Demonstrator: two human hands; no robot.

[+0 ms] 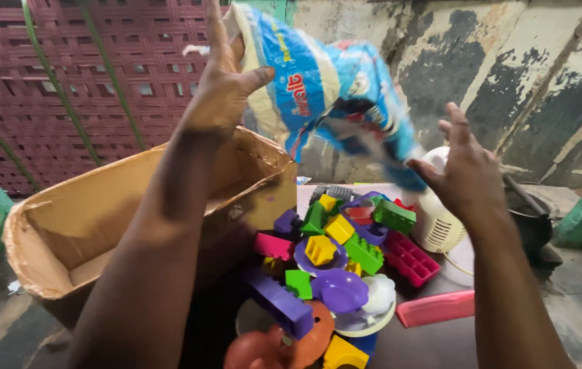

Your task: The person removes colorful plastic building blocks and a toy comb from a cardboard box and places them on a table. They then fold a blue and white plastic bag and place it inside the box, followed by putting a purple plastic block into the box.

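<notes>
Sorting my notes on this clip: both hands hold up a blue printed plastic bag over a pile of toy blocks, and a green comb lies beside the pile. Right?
Not quite: the head view shows the plastic comb is pink, not green. The rest stands.

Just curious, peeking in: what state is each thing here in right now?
Blue and white plastic bag: lifted up, crumpled, gripped by left hand and right hand.
Brown cardboard box: open, tilted.
Colourful plastic toy blocks and dishes: heaped loose on the table.
Pink plastic comb: lying flat.
White ribbed plastic appliance: upright.
</notes>
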